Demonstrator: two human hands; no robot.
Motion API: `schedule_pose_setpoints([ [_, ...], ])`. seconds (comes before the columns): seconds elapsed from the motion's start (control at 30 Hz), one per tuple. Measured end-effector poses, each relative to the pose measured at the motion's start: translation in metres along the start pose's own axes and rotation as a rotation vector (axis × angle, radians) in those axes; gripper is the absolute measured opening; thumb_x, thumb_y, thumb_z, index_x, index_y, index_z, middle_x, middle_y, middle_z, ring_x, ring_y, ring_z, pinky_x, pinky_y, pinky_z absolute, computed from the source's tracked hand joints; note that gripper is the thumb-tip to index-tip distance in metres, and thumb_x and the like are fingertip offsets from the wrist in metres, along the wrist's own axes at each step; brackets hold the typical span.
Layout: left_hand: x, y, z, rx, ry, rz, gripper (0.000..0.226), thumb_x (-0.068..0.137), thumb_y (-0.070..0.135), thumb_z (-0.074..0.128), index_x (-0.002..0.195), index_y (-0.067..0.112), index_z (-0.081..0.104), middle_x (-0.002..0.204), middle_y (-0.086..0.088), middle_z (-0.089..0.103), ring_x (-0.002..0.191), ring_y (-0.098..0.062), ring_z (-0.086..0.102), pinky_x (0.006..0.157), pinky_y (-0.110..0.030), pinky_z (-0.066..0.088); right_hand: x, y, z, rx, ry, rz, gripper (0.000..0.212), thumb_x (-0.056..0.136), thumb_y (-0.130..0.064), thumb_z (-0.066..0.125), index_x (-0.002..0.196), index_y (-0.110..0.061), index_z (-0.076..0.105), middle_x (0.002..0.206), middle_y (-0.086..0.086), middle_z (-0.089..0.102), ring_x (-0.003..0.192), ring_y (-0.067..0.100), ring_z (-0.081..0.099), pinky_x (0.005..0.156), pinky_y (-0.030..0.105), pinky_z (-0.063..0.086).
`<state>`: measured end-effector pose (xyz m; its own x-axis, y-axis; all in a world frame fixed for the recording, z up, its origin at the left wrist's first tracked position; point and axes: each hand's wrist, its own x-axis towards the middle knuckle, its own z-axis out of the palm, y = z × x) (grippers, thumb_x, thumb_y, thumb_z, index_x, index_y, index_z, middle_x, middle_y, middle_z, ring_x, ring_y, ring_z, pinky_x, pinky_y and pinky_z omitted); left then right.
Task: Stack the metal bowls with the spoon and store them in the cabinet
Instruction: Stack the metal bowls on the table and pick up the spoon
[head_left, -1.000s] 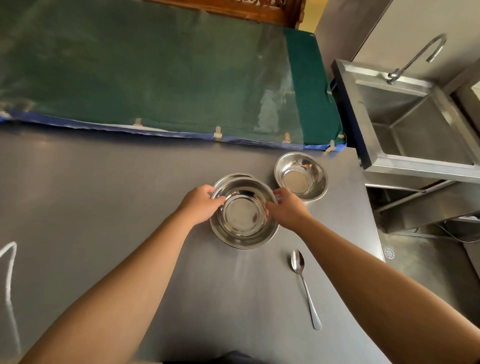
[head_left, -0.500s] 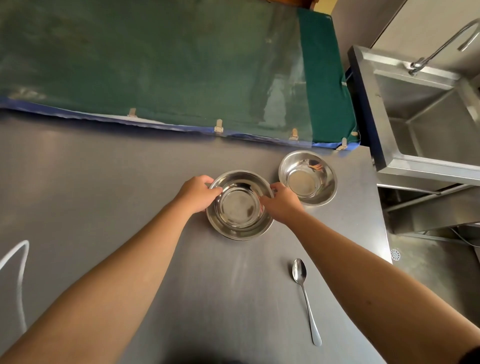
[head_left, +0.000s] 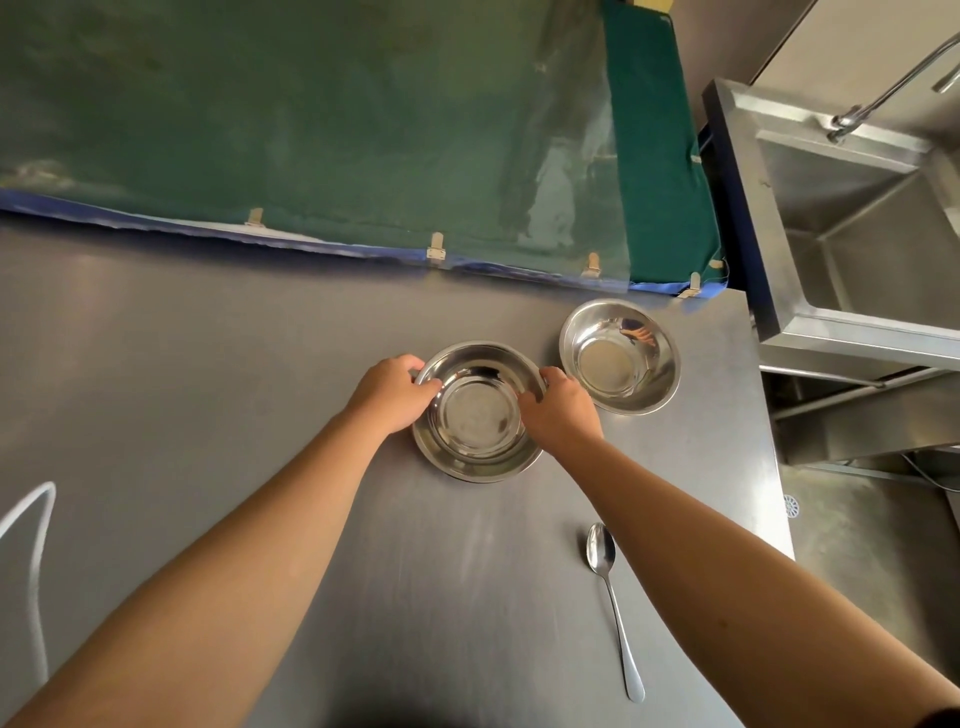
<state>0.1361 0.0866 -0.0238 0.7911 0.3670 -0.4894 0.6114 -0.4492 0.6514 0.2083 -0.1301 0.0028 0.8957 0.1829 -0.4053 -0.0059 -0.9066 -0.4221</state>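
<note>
Two shiny metal bowls sit nested as a stack (head_left: 478, 415) on the steel table (head_left: 208, 364); a second rim shows under the top bowl's near edge. My left hand (head_left: 392, 392) grips the stack's left rim and my right hand (head_left: 558, 408) grips its right rim, fingers curled over the edge. A single metal bowl (head_left: 618, 356) stands just to the right, close to my right hand. A metal spoon (head_left: 613, 605) lies near the table's right edge, bowl end pointing away from me.
A green cloth under clear plastic (head_left: 311, 130) covers the surface behind the table. A steel sink (head_left: 857, 218) with a tap (head_left: 883, 88) stands to the right, beyond a gap. A white cable (head_left: 36, 545) loops at the left.
The upper bowl, held slightly off-centre over the lower one a second ago, has settled down into it. Both hands stay on the rim. The camera has tilted, shifting the scene.
</note>
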Motion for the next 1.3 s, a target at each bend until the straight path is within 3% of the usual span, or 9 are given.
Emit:
schedule_pose_setpoints([
  [0.3, -0.004, 0.000, 0.002, 0.005, -0.014, 0.016, 0.030, 0.092, 0.034, 0.062, 0.118, 0.023, 0.074, 0.099, -0.002, 0.077, 0.091, -0.028, 0.071, 0.084, -0.041, 0.060, -0.005, 0.001, 0.008, 0.007, 0.005, 0.034, 0.035, 0.097, -0.025, 0.048, 0.125, -0.006, 0.061, 0.124, 0.014, 0.062, 0.116, 0.037, 0.056, 0.099, 0.046, 0.049],
  [0.57, -0.010, 0.003, 0.006, -0.107, -0.016, -0.040, 0.034, 0.090, 0.036, 0.068, 0.121, 0.024, 0.069, 0.100, 0.002, 0.073, 0.095, -0.026, 0.072, 0.088, -0.047, 0.062, -0.004, 0.011, 0.012, 0.192, -0.042, 0.179, 0.047, 0.093, -0.038, 0.061, 0.131, -0.010, 0.057, 0.120, 0.009, 0.066, 0.102, 0.027, 0.063, 0.083, 0.037, 0.052],
  [0.7, -0.014, 0.009, 0.004, -0.101, -0.001, -0.025, 0.029, 0.088, 0.038, 0.067, 0.114, 0.026, 0.072, 0.090, 0.006, 0.074, 0.086, -0.021, 0.072, 0.079, -0.040, 0.061, -0.002, 0.013, 0.003, 0.226, -0.038, 0.190, 0.051, 0.088, -0.050, 0.067, 0.122, -0.012, 0.063, 0.110, 0.005, 0.070, 0.101, 0.026, 0.067, 0.087, 0.039, 0.057],
  [0.8, -0.015, 0.018, -0.001, -0.098, 0.031, 0.011, 0.029, 0.089, 0.041, 0.067, 0.114, 0.027, 0.072, 0.090, 0.008, 0.073, 0.087, -0.020, 0.071, 0.069, -0.031, 0.052, 0.000, 0.015, -0.012, 0.236, -0.001, 0.158, 0.045, 0.087, -0.047, 0.067, 0.118, -0.014, 0.066, 0.101, 0.001, 0.071, 0.093, 0.024, 0.067, 0.078, 0.034, 0.054],
  [0.93, -0.013, 0.039, -0.004, -0.158, 0.026, 0.038, 0.032, 0.089, 0.040, 0.068, 0.118, 0.027, 0.070, 0.096, 0.002, 0.076, 0.091, -0.024, 0.074, 0.085, -0.046, 0.062, 0.004, 0.015, -0.039, 0.262, 0.019, 0.118, 0.038, 0.088, -0.046, 0.065, 0.114, -0.019, 0.063, 0.091, -0.002, 0.069, 0.086, 0.021, 0.068, 0.077, 0.037, 0.058],
  [1.07, -0.006, 0.070, 0.001, -0.192, 0.020, 0.088, 0.025, 0.086, 0.042, 0.069, 0.109, 0.034, 0.065, 0.094, 0.002, 0.076, 0.087, -0.024, 0.075, 0.081, -0.050, 0.065, 0.013, 0.026, -0.068, 0.297, 0.051, 0.122, 0.034, 0.088, -0.044, 0.065, 0.113, -0.021, 0.067, 0.091, -0.001, 0.072, 0.081, 0.018, 0.069, 0.070, 0.035, 0.059],
  [1.17, 0.002, 0.097, 0.011, -0.201, -0.004, 0.122, 0.025, 0.086, 0.042, 0.069, 0.110, 0.034, 0.066, 0.094, 0.001, 0.077, 0.087, -0.025, 0.076, 0.079, -0.050, 0.065, 0.021, 0.040, -0.089, 0.325, 0.097, 0.122, 0.019, 0.088, -0.042, 0.066, 0.100, -0.027, 0.062, 0.083, -0.009, 0.066, 0.072, 0.008, 0.062, 0.059, 0.026, 0.047],
  [1.23, 0.007, 0.116, 0.020, -0.208, -0.021, 0.145, 0.019, 0.084, 0.041, 0.068, 0.102, 0.035, 0.069, 0.092, -0.001, 0.078, 0.087, -0.027, 0.077, 0.078, -0.051, 0.065, 0.026, 0.049, -0.102, 0.345, 0.129, 0.138, 0.015, 0.088, -0.039, 0.066, 0.099, -0.030, 0.062, 0.087, -0.007, 0.067, 0.075, 0.012, 0.063, 0.063, 0.025, 0.047],
  [1.3, 0.011, 0.135, 0.030, -0.213, -0.038, 0.162, 0.010, 0.080, 0.041, 0.066, 0.090, 0.039, 0.067, 0.090, -0.003, 0.079, 0.085, -0.029, 0.077, 0.075, -0.052, 0.066, 0.032, 0.061, -0.113, 0.362, 0.152, 0.161, 0.029, 0.087, -0.034, 0.065, 0.113, -0.023, 0.066, 0.099, -0.002, 0.069, 0.090, 0.021, 0.067, 0.078, 0.032, 0.054],
])
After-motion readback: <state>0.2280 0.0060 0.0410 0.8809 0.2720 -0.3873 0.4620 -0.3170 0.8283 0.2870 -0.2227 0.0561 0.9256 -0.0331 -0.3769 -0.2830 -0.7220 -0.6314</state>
